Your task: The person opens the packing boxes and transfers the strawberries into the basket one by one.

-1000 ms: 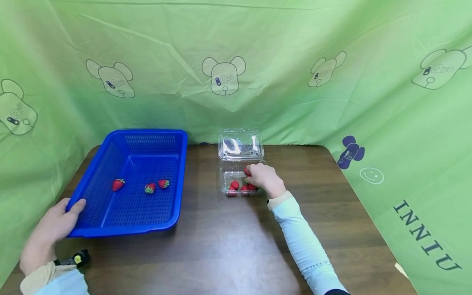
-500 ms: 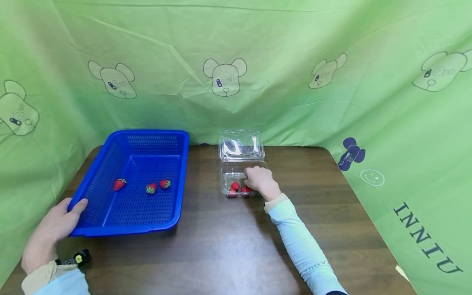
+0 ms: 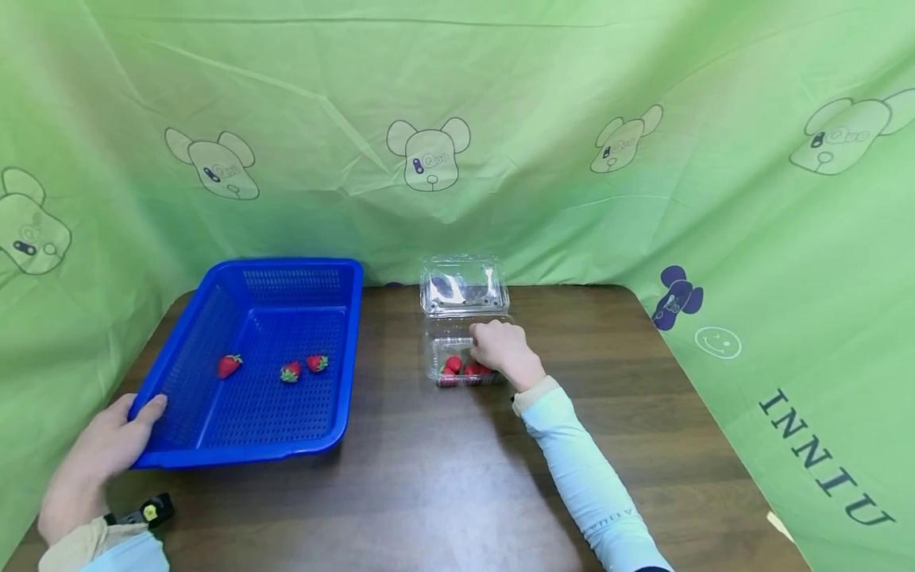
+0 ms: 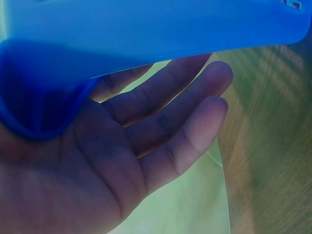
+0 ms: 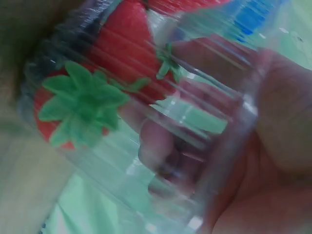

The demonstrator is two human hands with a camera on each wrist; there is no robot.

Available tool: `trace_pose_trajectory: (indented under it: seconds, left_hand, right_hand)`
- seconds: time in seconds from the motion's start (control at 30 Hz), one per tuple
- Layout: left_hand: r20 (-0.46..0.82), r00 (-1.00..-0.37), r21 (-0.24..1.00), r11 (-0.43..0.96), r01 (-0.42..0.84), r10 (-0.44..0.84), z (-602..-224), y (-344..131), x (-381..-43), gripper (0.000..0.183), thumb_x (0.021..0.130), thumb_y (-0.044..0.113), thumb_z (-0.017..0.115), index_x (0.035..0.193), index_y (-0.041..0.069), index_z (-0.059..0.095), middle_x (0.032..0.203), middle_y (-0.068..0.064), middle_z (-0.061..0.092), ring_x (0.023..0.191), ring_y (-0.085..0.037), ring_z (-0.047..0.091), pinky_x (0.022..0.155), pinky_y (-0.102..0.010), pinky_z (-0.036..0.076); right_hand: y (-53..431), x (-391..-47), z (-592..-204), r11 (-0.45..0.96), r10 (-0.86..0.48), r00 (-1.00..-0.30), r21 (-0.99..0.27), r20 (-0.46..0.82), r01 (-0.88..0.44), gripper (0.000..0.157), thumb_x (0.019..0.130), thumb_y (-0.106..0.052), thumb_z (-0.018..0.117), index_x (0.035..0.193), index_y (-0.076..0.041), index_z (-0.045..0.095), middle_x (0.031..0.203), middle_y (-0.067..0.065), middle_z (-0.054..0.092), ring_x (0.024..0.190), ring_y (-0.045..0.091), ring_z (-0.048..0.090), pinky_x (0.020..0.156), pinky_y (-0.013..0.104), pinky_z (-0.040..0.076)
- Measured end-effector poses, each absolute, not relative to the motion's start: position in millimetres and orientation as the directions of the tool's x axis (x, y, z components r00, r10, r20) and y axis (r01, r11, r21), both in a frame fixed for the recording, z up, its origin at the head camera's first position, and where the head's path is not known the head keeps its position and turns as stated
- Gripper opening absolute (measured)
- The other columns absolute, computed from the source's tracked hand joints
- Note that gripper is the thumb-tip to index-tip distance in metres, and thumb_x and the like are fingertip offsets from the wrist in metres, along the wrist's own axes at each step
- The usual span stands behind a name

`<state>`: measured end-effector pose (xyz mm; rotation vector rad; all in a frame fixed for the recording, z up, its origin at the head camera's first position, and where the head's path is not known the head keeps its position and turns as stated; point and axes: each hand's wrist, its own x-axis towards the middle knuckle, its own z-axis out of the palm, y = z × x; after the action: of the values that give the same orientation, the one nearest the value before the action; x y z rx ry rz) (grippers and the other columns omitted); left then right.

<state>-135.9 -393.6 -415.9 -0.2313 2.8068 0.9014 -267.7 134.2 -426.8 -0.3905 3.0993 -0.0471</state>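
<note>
My left hand grips the near left corner of a blue plastic basket, its thumb over the rim. In the left wrist view the fingers stretch out under the basket wall. Three strawberries lie inside the basket. My right hand reaches into a clear plastic clamshell box. Through its wall, in the right wrist view, thumb and fingers pinch a strawberry by its leafy end. Another strawberry with a green calyx lies beside it. More strawberries sit at the box's front.
The box's hinged lid stands raised at the back. Bare wooden table lies between basket and box and along the front. A green printed curtain hangs behind the table and at both sides.
My right hand has moved slightly left and deeper into the box; the strawberry seen by its fingertips a second ago is now hidden in the head view. The left hand keeps its grip.
</note>
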Motion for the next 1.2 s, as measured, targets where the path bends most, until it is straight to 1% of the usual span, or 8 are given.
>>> trace_pose_trajectory:
  seconds: [0.23,0.4,0.57,0.63,0.8,0.9,1.0,1.2]
  left_hand:
    - [-0.238,-0.967,0.566,0.796,-0.214,-0.090,-416,-393,-135,0.067,0.105,0.043,0.023,0.132,-0.018,0.033,0.119,-0.045,0.048,0.101,-0.052,0.052,0.082,-0.055,0.041]
    - [-0.240,-0.966,0.565,0.794,-0.223,-0.101,-415,-394,-134,0.067,0.105,0.044,0.023,0.132,-0.018,0.034,0.119,-0.045,0.048,0.102,-0.052,0.052,0.081,-0.054,0.041]
    - [-0.250,-0.963,0.568,0.790,-0.231,-0.101,-414,-393,-135,0.068,0.105,0.045,0.023,0.132,-0.016,0.034,0.119,-0.042,0.050,0.100,-0.048,0.054,0.079,-0.050,0.041]
    - [-0.254,-0.962,0.569,0.789,-0.231,-0.099,-414,-392,-135,0.068,0.105,0.045,0.023,0.132,-0.017,0.034,0.117,-0.042,0.051,0.099,-0.046,0.055,0.077,-0.046,0.042]
    - [-0.253,-0.963,0.576,0.785,-0.226,-0.091,-414,-389,-135,0.068,0.105,0.045,0.023,0.131,-0.017,0.035,0.115,-0.040,0.053,0.097,-0.044,0.056,0.073,-0.037,0.039]
    - [-0.251,-0.964,0.583,0.781,-0.224,-0.089,-415,-388,-134,0.067,0.105,0.045,0.023,0.130,-0.016,0.036,0.115,-0.040,0.053,0.098,-0.044,0.055,0.074,-0.038,0.039]
    - [-0.252,-0.963,0.585,0.778,-0.229,-0.094,-415,-388,-133,0.067,0.105,0.044,0.023,0.130,-0.017,0.036,0.116,-0.041,0.052,0.099,-0.046,0.055,0.076,-0.042,0.041]
    - [-0.254,-0.961,0.585,0.775,-0.240,-0.106,-413,-388,-133,0.069,0.105,0.046,0.022,0.133,-0.016,0.034,0.121,-0.043,0.049,0.103,-0.049,0.053,0.081,-0.050,0.041]
  right_hand:
    - [137,-262,-415,0.965,-0.255,-0.964,-0.036,0.073,-0.258,0.008,0.084,-0.020,0.061,0.080,-0.017,0.055,0.075,0.006,0.065,0.071,0.031,0.066,0.054,0.051,0.049]
    - [133,-259,-408,0.956,-0.284,-0.945,-0.027,0.161,-0.292,0.013,0.088,-0.024,0.061,0.080,-0.015,0.055,0.069,0.005,0.062,0.065,0.031,0.065,0.052,0.050,0.048]
    - [126,-252,-398,0.946,-0.304,-0.922,-0.040,0.242,-0.322,0.018,0.089,-0.024,0.062,0.077,-0.015,0.052,0.064,0.002,0.056,0.059,0.027,0.060,0.050,0.049,0.047]
    - [122,-250,-393,0.941,-0.315,-0.912,-0.037,0.263,-0.336,0.020,0.089,-0.025,0.062,0.076,-0.015,0.051,0.062,0.001,0.054,0.058,0.024,0.058,0.049,0.047,0.047]
    - [101,-246,-383,0.916,-0.378,-0.879,-0.020,0.290,-0.400,0.024,0.092,-0.026,0.062,0.075,-0.015,0.049,0.059,-0.003,0.044,0.054,0.016,0.050,0.046,0.038,0.046]
    - [84,-244,-378,0.894,-0.422,-0.854,-0.018,0.305,-0.448,0.023,0.093,-0.026,0.062,0.077,-0.015,0.050,0.059,-0.005,0.040,0.053,0.014,0.045,0.044,0.034,0.043]
    - [66,-243,-373,0.871,-0.459,-0.833,-0.030,0.309,-0.490,0.018,0.093,-0.028,0.062,0.082,-0.015,0.054,0.061,-0.005,0.043,0.054,0.013,0.045,0.045,0.032,0.042]
    - [33,-247,-367,0.804,-0.544,-0.792,-0.100,0.276,-0.587,0.012,0.095,-0.030,0.060,0.094,-0.018,0.061,0.074,-0.004,0.058,0.065,0.012,0.055,0.052,0.031,0.044]
